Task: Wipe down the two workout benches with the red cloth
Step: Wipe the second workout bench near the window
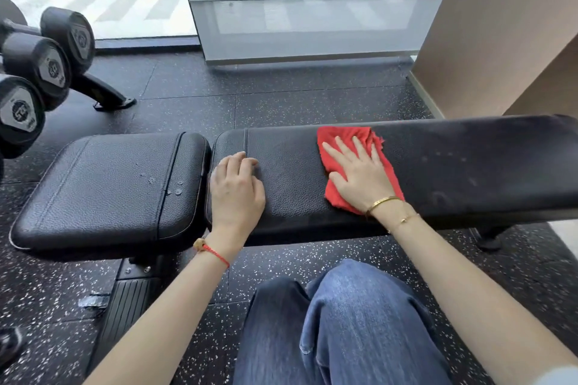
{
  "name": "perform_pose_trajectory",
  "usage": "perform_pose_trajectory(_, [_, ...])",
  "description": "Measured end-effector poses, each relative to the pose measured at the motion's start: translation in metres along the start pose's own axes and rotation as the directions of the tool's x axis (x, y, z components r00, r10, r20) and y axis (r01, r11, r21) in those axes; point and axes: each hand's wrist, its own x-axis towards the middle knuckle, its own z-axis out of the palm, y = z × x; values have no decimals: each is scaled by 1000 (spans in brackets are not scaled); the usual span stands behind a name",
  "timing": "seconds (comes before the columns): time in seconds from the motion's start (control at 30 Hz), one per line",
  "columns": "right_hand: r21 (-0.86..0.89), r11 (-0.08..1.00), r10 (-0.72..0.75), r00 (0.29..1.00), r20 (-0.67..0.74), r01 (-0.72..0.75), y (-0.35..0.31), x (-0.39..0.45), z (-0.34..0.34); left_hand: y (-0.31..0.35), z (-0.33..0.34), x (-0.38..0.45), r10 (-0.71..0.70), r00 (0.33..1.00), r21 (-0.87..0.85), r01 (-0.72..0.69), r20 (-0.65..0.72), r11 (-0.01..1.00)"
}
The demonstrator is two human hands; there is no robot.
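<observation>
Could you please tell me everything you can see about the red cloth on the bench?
The red cloth is a bright red rag that looks like soft woven fabric, with frayed, ragged edges, most plainly at its upper right corner. It lies spread fairly flat, slightly rumpled, on the long black back pad, about midway along it. The right hand presses on it with its fingers straight and spread, covering its middle, so only its borders show. The left hand rests on the same pad, apart from the cloth.

Single head-worn view, looking forward and steeply down. The tabletop (297,184) lies close below, spanning the frame's width.
</observation>
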Motion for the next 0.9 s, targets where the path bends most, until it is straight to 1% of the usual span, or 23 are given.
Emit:
perform_pose_trajectory(0.07, [1,997,-73,997,7,73,4,-18,1,17,5,0,36,999,-10,-35,19,999])
perform_pose_trajectory(0.1, [5,997,-72,997,0,72,12,-27,1,26,8,1,64,997,-18,-64,32,998])
perform_pose_trajectory(0.17, [8,1000,1,999,-35,0,34,-40,0,40,15,6,111,992,-28,-110,57,994])
perform_pose_trajectory(0.23, [-8,989,147,986,-77,-148,66,-46,-3,50,23,11,135,987,-40,-132,84,990])
perform_pose_trajectory(0.27, [-14,970,239,967,-89,-241,85,-45,-5,54,26,12,142,985,-40,-138,98,990])
perform_pose_trajectory(0.33, [3,903,429,899,-94,-430,120,-38,-13,58,32,13,149,983,-16,-148,109,989])
perform_pose_trajectory(0.4, [61,812,583,809,-73,-580,140,-24,-21,57,34,12,154,984,-3,-154,94,988])
perform_pose_trajectory(0.43, [85,777,629,775,-58,-624,141,-16,-23,57,34,12,154,985,-6,-154,83,988])
perform_pose_trajectory(0.47, [90,763,646,762,-47,-640,137,-9,-23,56,35,12,152,986,-8,-152,74,988])
perform_pose_trajectory(0.5, [78,775,631,774,-49,-627,127,-4,-21,56,35,13,150,986,-8,-150,68,989])
perform_pose_trajectory(0.53, [58,810,586,808,-57,-583,115,-1,-18,56,35,12,149,987,-9,-149,62,989])
perform_pose_trajectory(0.63, [20,936,352,934,-61,-351,74,-8,-11,55,37,12,160,986,-10,-160,46,987])
perform_pose_trajectory(0.7, [1,983,182,981,-67,-182,51,-24,-3,53,38,12,162,986,-17,-162,43,987])
perform_pose_trajectory(0.77, [-16,999,49,996,-76,-51,41,-39,2,53,39,11,163,986,-14,-163,45,987])
perform_pose_trajectory(0.8, [-14,1000,13,997,-74,-14,41,-43,3,53,39,11,165,985,-16,-165,45,986])
perform_pose_trajectory(0.83, [-2,1000,-7,998,-68,6,44,-45,2,52,39,11,168,985,-20,-167,45,986])
perform_pose_trajectory(0.9, [16,1000,2,998,-61,-1,51,-44,-1,53,38,10,172,984,-27,-171,40,985])
